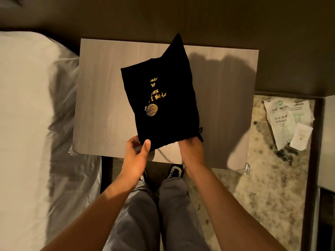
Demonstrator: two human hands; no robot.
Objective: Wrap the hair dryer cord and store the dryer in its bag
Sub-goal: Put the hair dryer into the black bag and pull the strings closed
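Head view looks straight down. At the left, a bed (23, 109) with white linen runs out of frame, just beside the left edge of a pale wood-grain tabletop (101, 98). A clear bumper (71, 150) caps the tabletop's near left corner.

The left hand (136, 156) pinches the bag (161, 98) at its near left corner, thumb on top, fingers curled beneath. The bag is black cloth and lies across the middle of the tabletop, its far corner poking up past the far edge. Gold writing on it reads upside down: "BUNDL" and "ryer" can be made out, some characters too creased to read, plus a striped round logo. The dryer is not visible; whether it is inside the bag cannot be told. A thin dark cord (163, 154) lies on the tabletop between the hands, mostly hidden.

The right hand (190, 149) grips the bag's near right edge, its fingertips hidden under the cloth. Black drawstrings (200, 134) hang beside it. Below, grey trousers and black-and-white shoes (175, 171) stand on mottled carpet (261, 187). A second bumper (244, 169) sits on the near right corner. Farther right, white packets (288, 120) with green print, too small to read, lie on the carpet. Dim, warm light.
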